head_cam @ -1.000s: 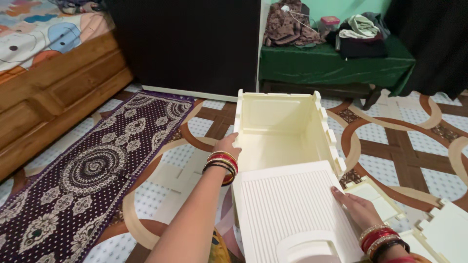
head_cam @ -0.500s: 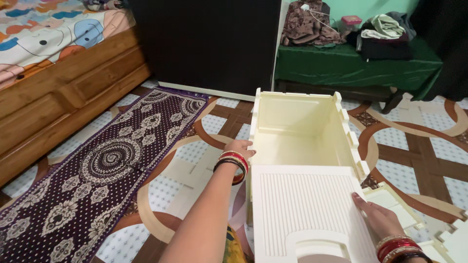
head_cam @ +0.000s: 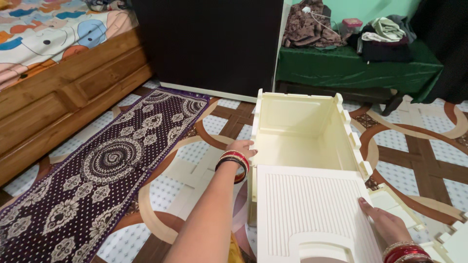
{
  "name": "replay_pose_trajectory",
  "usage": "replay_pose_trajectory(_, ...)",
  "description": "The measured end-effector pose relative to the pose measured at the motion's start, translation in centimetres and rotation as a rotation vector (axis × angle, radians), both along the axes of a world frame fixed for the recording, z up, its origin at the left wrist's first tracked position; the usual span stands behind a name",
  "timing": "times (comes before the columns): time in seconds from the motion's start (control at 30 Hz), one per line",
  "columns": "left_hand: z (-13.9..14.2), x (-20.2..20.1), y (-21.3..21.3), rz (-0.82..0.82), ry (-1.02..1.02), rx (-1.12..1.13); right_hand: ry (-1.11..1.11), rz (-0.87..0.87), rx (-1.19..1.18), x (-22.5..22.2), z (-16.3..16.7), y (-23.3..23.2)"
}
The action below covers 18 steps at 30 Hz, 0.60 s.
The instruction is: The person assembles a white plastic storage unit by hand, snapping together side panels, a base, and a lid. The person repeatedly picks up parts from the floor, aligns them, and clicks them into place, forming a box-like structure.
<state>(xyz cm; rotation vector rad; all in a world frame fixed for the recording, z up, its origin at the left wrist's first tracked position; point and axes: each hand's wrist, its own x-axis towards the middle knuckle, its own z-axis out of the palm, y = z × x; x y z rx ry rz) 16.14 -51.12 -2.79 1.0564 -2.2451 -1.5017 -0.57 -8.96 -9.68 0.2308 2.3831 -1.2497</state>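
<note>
A cream plastic cabinet frame [head_cam: 297, 122] lies on the floor with its open side up. A ribbed cream panel [head_cam: 312, 209] rests across its near end. My left hand [head_cam: 241, 148], with red and black bangles on the wrist, grips the frame's left wall. My right hand [head_cam: 382, 224] lies flat against the panel's right edge, fingers together.
More cream panels lie on the patterned floor, some at the left [head_cam: 195, 175] and some at the right [head_cam: 404, 214]. A purple patterned rug [head_cam: 112, 165] runs along the left. A wooden bed [head_cam: 58, 97] stands far left, a green-covered table [head_cam: 351, 68] with clothes at the back.
The view has shifted, so the frame and panel now sit further right. My left hand stays on the left wall, my right hand on the panel's edge.
</note>
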Motion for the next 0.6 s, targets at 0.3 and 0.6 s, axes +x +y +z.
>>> replay_pose_trajectory(0.3,-0.5,0.7,-1.1,-0.012,0.069,0.183,0.025,-0.103,-0.047,1.2,-1.5,-1.5)
replay_pose_trajectory(0.6,0.3,0.9,-0.5,0.036,-0.009,0.182,0.008,-0.043,-0.2,2.0,-0.9,-2.7)
